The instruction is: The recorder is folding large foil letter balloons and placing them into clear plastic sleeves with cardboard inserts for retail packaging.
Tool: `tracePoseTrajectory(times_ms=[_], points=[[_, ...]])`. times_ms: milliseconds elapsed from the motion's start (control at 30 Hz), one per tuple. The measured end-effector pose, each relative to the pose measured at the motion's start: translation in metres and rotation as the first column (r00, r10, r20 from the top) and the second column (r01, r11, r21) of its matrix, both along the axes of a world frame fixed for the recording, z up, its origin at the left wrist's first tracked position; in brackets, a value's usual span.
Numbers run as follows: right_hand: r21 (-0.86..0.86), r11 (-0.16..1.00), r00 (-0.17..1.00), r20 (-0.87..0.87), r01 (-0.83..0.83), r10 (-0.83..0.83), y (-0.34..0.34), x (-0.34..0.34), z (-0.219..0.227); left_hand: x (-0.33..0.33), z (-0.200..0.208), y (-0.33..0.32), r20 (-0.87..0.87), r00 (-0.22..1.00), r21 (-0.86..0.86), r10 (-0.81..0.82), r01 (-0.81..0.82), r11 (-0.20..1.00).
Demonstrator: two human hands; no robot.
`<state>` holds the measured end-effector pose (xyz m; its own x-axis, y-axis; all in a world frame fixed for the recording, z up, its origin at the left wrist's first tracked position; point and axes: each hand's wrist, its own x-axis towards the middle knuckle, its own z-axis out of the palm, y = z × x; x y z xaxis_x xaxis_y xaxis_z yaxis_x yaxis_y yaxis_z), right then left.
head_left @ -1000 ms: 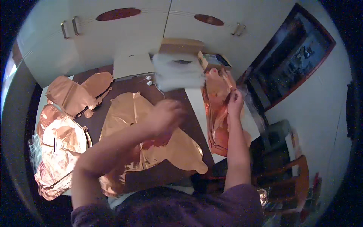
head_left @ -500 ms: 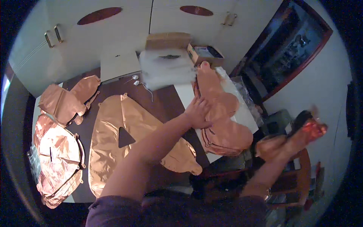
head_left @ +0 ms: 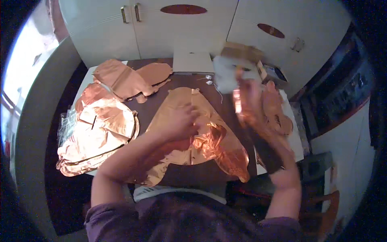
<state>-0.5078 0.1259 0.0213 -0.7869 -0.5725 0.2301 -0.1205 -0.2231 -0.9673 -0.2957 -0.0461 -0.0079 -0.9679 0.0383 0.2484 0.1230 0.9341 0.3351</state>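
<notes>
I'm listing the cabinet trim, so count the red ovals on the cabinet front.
2: the left oval near the picture's top edge, and the right oval farther right and slightly lower. Others could lie outside view.

A person in a dark purple shirt [head_left: 193,220], its cloth dull and softly creased. At the shirt's left side, a short left sleeve [head_left: 105,213] ends above the elbow; at its right side, the right sleeve [head_left: 282,226] is cut likewise. Beyond the shirt's front edge curves a pale band [head_left: 177,192], whether clothing or not is unclear. Both forearms [head_left: 129,157] are bare; the right hand [head_left: 253,97] is blurred.
</notes>
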Motion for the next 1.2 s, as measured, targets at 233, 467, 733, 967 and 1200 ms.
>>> tracePoseTrajectory(times_ms=[233, 467, 733, 967, 1200], points=[[0.36, 0.621, 0.491, -0.87, 0.696, -0.046, -0.118, 0.098, -0.065, 0.108, -0.029, -0.057, -0.019, 0.999, -0.058, 0.03, -0.031, 0.998], [0.53, 0.675, 0.487, -0.827, 0.514, 0.279, -0.112, 0.095, -0.052, 0.115, -0.03, -0.053, -0.038, 0.998, -0.079, 0.052, -0.055, 0.995], [0.547, 0.761, 0.398, -0.821, 0.349, 0.408, -0.09, 0.079, -0.05, 0.108, -0.024, -0.054, -0.028, 0.999, -0.078, 0.036, -0.038, 0.996], [0.524, 0.704, 0.381, -0.847, 0.479, 0.371, -0.096, 0.091, -0.054, 0.095, -0.021, -0.081, -0.105, 0.993, 0.074, 0.06, -0.053, 0.996], [0.405, 0.874, 0.292, -0.899, 0.268, 0.327, -0.14, 0.08, -0.021, 0.037, -0.022, -0.194, -0.339, 0.937, -0.182, 0.081, -0.15, 0.972]])
